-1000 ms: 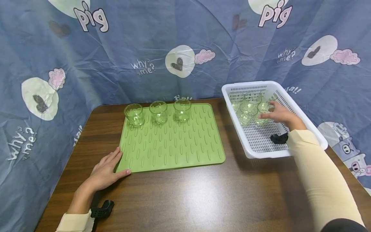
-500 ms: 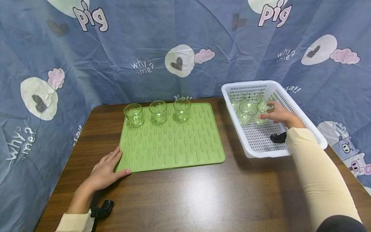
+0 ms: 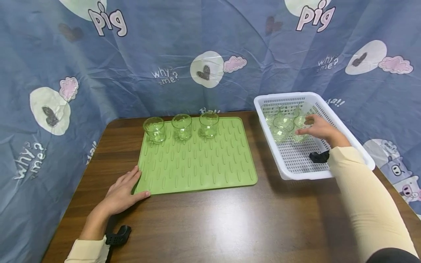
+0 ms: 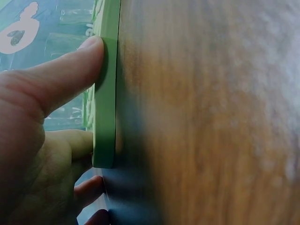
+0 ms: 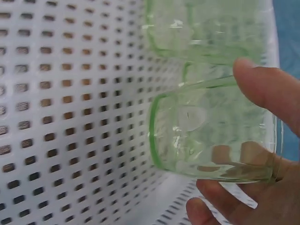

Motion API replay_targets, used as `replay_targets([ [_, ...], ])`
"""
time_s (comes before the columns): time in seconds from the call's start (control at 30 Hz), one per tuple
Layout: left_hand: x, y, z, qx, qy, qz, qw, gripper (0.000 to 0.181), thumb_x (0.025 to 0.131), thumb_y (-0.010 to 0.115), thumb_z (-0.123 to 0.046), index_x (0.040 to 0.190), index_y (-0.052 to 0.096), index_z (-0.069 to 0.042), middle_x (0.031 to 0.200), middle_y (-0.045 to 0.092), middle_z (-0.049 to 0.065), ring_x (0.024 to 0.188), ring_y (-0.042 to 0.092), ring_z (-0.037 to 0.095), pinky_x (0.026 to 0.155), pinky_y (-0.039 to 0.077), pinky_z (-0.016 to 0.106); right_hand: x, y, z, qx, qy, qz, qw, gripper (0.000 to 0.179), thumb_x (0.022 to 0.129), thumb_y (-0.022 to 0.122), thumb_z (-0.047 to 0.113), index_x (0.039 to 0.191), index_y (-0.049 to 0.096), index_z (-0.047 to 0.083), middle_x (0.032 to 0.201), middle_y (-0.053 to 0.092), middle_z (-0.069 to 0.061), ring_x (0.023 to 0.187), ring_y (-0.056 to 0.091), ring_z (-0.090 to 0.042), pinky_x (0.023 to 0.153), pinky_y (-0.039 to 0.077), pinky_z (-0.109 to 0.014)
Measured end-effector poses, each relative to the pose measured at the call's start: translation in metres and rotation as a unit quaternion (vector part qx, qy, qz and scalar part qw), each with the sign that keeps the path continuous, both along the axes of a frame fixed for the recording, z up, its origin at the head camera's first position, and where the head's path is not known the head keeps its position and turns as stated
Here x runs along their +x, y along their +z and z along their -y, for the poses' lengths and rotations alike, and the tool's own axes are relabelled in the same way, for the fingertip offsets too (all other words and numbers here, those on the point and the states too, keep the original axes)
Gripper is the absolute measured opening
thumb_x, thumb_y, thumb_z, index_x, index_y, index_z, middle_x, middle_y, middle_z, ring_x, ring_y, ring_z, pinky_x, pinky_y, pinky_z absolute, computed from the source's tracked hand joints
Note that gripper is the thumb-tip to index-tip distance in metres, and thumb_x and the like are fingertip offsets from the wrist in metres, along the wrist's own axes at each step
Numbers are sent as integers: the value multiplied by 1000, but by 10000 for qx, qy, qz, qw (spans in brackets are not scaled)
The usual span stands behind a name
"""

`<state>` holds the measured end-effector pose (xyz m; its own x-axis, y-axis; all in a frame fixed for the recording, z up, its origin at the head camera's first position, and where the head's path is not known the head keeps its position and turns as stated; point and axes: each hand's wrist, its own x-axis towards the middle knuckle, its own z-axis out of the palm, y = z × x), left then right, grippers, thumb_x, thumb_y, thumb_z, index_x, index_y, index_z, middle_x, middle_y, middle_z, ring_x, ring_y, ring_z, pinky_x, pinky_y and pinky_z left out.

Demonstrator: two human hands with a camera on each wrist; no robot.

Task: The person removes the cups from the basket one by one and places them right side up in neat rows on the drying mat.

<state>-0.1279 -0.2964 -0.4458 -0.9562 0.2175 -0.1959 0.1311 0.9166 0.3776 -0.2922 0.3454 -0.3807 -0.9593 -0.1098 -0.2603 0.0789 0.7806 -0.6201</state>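
In the white basket, my right hand grips a clear green drinking glass. In the right wrist view the thumb lies along one side of the glass and the fingers bend round the other. Several more green glasses stand close by, one of them just to its left. My left hand rests at the near left corner of the green ribbed mat, fingers spread, with the thumb on its front edge. Three glasses stand in a row along the mat's back edge, the middle one among them.
A brown wooden table bears the mat and the basket, with a strip of wood between them. Right behind the table hangs a blue printed cloth, which also lines both sides. The basket's raised rim surrounds the right hand.
The head view has shifted very slightly. Both hands and the glasses keep practically the same places.
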Motion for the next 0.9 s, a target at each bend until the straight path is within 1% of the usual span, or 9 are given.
replay_targets([
  [0.2,-1,0,-3,28,-6,13,10000,95,91,63,-56,155,27,4,164,18,26,143,23,53,102,26,75,7,20,-8,-171,-69,-29,9998,95,95,66,34,154,8,-12,147,36,-40,136,37,-53,112,31,-65],
  [0.27,-1,0,-2,28,2,15,10000,95,91,63,-56,154,27,5,163,18,27,143,23,53,102,26,75,10,28,-9,-287,-173,-179,9993,95,95,65,35,154,7,-11,148,36,-40,137,38,-51,112,31,-63],
  [0.3,-1,0,-2,23,7,13,10000,95,91,63,-56,154,27,5,163,18,27,143,23,53,102,26,75,12,31,-9,-354,-229,-304,9986,94,95,65,34,154,8,-11,148,36,-39,136,39,-50,110,35,-60],
  [0.4,-1,0,-1,8,16,9,10000,95,91,63,-56,154,27,5,163,18,27,142,23,54,102,26,75,17,37,-8,-592,-510,-794,9938,90,94,68,30,155,14,-6,149,41,-31,134,43,-41,103,43,-35],
  [0.5,0,0,-1,31,32,18,10000,95,91,63,-55,154,26,5,163,18,27,142,23,54,101,26,75,20,42,-3,-912,-734,-1307,9845,82,92,71,23,153,22,-2,138,53,-4,128,48,-26,87,41,-10],
  [0.57,1,0,-2,58,36,25,10000,95,91,63,-55,154,26,5,163,18,27,142,23,54,102,26,75,22,45,1,-1257,-836,-1551,9763,77,91,72,19,151,26,3,125,53,15,123,49,-15,82,41,-5],
  [0.63,1,1,-1,73,32,19,10000,95,91,64,-55,154,26,5,163,18,27,142,23,54,102,26,75,25,49,5,-1680,-879,-1705,9669,70,90,72,15,147,31,10,115,52,26,117,50,-7,81,43,-5],
  [0.77,1,1,-1,90,21,-14,10000,95,91,64,-54,154,27,5,163,18,27,143,23,53,102,26,75,34,60,15,-2412,-852,-1985,9461,60,89,72,7,137,40,22,110,58,24,108,52,1,79,45,-8],
  [0.9,1,1,-1,91,28,-34,9999,94,90,64,-54,154,27,6,163,19,27,143,23,54,103,26,75,40,70,25,-2859,-754,-2167,9304,61,86,73,2,136,43,22,110,61,18,105,55,0,78,46,-8],
])
